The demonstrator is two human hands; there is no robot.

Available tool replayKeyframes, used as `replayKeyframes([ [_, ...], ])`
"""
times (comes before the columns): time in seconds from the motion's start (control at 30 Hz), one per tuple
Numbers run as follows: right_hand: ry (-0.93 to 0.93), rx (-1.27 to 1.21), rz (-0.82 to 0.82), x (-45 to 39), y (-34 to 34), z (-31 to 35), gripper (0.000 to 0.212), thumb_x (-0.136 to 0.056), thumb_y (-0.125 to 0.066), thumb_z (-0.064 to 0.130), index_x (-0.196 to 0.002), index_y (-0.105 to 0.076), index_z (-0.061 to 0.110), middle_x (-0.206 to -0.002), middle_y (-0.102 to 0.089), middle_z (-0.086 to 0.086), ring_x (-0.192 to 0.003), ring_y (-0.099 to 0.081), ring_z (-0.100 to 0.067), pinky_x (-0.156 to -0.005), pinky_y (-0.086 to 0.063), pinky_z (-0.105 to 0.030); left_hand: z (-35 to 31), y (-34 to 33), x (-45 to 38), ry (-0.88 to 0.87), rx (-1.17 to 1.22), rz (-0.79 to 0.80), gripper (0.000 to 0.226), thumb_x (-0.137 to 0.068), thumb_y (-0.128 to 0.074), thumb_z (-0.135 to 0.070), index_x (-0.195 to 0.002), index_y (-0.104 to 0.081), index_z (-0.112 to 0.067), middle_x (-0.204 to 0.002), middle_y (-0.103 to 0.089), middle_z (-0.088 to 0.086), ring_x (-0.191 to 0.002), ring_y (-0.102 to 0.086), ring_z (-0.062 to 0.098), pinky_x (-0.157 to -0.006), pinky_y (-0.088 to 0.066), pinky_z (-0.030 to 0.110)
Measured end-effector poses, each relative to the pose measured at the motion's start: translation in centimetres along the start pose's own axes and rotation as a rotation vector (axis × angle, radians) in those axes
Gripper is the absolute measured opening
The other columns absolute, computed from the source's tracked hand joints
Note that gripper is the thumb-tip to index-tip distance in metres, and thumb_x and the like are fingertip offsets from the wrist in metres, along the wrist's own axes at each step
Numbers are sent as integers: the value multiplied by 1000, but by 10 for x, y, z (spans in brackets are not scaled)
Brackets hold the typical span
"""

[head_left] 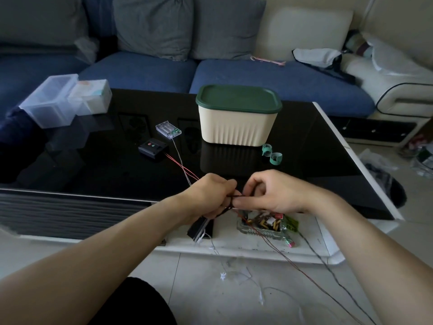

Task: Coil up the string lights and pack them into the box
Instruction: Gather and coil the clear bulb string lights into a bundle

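A ribbed cream plastic box [236, 129] wears a dark green lid [238, 97] on the glossy black glass tabletop [105, 170], which has a white rim. The small black battery case [152, 148] shows one red and one green dot (tiny ones). Red wire [181, 166] runs beside pale grey wire [182, 164]. Two teal looped straps [271, 154] lie nearby.

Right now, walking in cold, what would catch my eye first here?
Probably the two hands meeting at the table's near edge: the left hand and right hand both pinch thin dark wire between them. Behind them, mid-table, stands a cream box with its green lid on. Left of it lie a clear battery case and a black switch box, wires trailing toward the hands.
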State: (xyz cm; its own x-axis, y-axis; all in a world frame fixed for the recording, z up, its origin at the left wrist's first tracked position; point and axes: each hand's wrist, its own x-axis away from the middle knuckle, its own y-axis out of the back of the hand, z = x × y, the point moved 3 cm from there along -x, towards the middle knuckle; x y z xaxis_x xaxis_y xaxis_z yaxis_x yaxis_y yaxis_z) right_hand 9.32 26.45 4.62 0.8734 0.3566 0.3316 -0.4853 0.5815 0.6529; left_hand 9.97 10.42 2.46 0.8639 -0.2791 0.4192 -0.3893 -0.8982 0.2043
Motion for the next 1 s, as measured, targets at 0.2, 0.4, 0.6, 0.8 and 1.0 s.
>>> replayKeyframes([
  [0.2, -14, -82, -37, 7, 28, -34, 18, -88, -73, 33, -89, -75, 16, -63, -64, 6, -49, -50, -1, -53, -41, -17, 9, 17, -8, 51, 77, -20, 39, -107, -34, -33, -94, -61, -7, -51, -31, -6, -40, -23, 8, -37, -20, 19],
  [0.4, 97, -90, -207, -1, 26, -30, 13, -91, -73, 30, -86, -75, 19, -65, -69, 7, -58, -59, 3, -62, -44, -16, 8, 5, -3, 80, 155, 187, 50, -106, -29, -44, -85, -57, -9, -56, -20, -3, -46, -15, 11, -43, -12, 24],
  [0.6, 74, 27, -201, -3, 19, -30, 19, -91, -71, 42, -85, -75, 24, -72, -72, 4, -66, -65, -4, -67, -51, -26, 2, 4, -1, -42, 271, 175, 41, -106, -30, -39, -74, -45, -17, -53, -21, -6, -43, -17, 10, -43, -13, 23],
  [0.8, -40, -23, -127, 2, 20, -41, 34, -97, -60, 46, -85, -75, 18, -67, -63, 6, -52, -52, -4, -51, -42, -18, -3, 10, -2, -70, 515, 60, 42, -107, -28, -42, -74, -40, -18, -48, -25, -5, -37, -19, 9, -36, -17, 20],
  [1.0, -35, -116, -110, 1, 23, -58, 30, -97, -60, 41, -89, -75, 17, -68, -64, 5, -54, -54, -5, -56, -45, -22, -5, 26, -6, -176, 667, -119, 43, -108, -26, -38, -76, -42, -15, -49, -38, -2, -33, -26, 9, -37, -25, 20],
])
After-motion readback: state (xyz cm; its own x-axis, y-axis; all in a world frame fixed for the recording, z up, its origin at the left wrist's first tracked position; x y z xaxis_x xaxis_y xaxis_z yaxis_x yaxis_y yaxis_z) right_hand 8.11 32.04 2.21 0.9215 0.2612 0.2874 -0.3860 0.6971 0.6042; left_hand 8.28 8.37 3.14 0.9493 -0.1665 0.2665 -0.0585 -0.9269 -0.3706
